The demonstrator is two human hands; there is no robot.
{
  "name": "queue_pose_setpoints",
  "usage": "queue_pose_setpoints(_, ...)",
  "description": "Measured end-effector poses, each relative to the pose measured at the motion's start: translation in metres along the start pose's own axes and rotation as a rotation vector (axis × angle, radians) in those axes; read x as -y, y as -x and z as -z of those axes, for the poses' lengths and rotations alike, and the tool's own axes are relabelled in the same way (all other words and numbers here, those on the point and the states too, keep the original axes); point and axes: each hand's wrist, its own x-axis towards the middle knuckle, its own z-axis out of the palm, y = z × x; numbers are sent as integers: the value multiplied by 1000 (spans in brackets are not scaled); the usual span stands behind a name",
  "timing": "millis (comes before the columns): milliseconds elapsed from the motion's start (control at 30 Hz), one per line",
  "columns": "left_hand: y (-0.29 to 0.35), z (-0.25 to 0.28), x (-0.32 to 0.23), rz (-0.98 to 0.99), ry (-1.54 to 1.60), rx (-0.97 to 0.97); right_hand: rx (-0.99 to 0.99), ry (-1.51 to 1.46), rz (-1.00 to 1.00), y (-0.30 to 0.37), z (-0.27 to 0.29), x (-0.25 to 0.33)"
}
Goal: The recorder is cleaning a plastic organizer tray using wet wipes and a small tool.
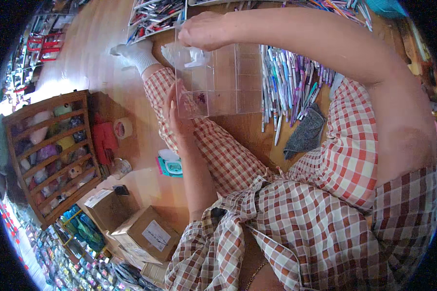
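Note:
A clear plastic compartment box [222, 92] is held up over the floor, tilted on edge. My left hand [178, 112] grips its near left side, with the fingers stretched up along the wall. My right hand [205, 32] is closed at the far left corner of the box. Just under it a crumpled white wipe [196, 57] shows, apparently pinched in its fingers, though the fingertips are partly hidden. A small dark spot shows in one compartment. Many pens [289, 82], mostly white, blue and purple, lie in a row right of the box.
White trays of pens [158, 18] stand beyond my outstretched foot [137, 54]. A grey cloth [304, 132] lies between my legs. To the left are a teal wipes pack [171, 166], a tape roll [123, 128], a wooden slatted crate [53, 155] and cardboard boxes [145, 233].

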Motion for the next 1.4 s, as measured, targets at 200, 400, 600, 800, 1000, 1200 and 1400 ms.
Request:
queue_pose_setpoints(200, 4, -7, -14, 36, 18, 85, 193, -131, 129, -22, 0, 15)
queue_pose_setpoints(400, 2, -9, -11, 38, 111, 123, 10, -154, 11, -42, -17, 19)
queue_pose_setpoints(600, -4, -4, -6, 48, 180, 146, -62, -19, 18, -26, -17, 7)
queue_pose_setpoints(800, -2, 3, -3, -11, 141, 125, 117, 131, 36, -34, -4, 42)
queue_pose_setpoints(1000, -3, -2, 0, 2, 241, 124, 392, 192, 145, -59, -12, 39)
queue_pose_setpoints(1200, -8, -5, 5, 13, 172, 81, 203, 127, 55, -70, -32, 22)
queue_pose_setpoints(1400, -9, -3, 10, -25, 248, 95, 26, -61, 58, -58, -27, 1)
